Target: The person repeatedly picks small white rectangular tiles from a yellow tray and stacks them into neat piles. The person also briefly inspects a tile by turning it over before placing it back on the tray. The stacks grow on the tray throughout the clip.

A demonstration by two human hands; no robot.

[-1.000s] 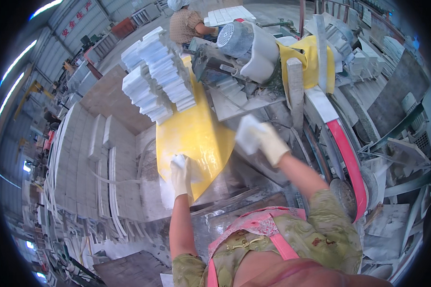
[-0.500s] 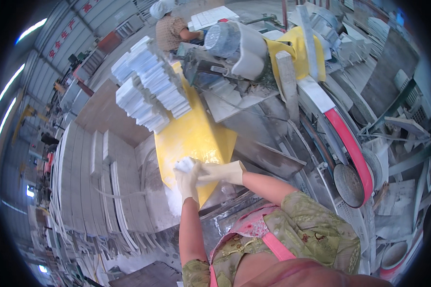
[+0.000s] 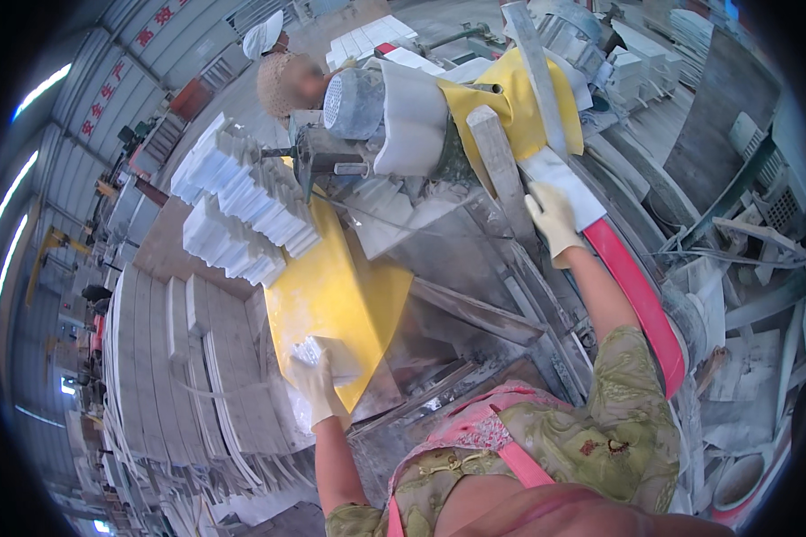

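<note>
My left hand point(image 3: 313, 387), in a pale rubber glove, grips a small block of thin white stone tiles point(image 3: 338, 354) over the lower part of a yellow sheet point(image 3: 318, 295). My right hand point(image 3: 553, 219), gloved alike, reaches out to the right with its fingers stretched. It is at the left edge of a flat white slab point(image 3: 571, 190), which lies at the upper end of a red belt point(image 3: 631, 300); whether the fingertips press on it I cannot tell. Tall stacks of thin white stone strips point(image 3: 242, 192) stand at the far end of the yellow sheet.
A motor point(image 3: 354, 103) with a pale curved cover sits ahead, beside a yellow cloth point(image 3: 501, 98) and grey upright posts point(image 3: 497, 152). Long grey slabs point(image 3: 139, 358) lean at left. Another person point(image 3: 282, 85) works beyond the motor. Scrap stone and boards crowd the right.
Both hands were together at the white piece over the yellow sheet. My right hand has left it and swung right to the white slab; the left keeps hold of the tiles. The view has shifted.
</note>
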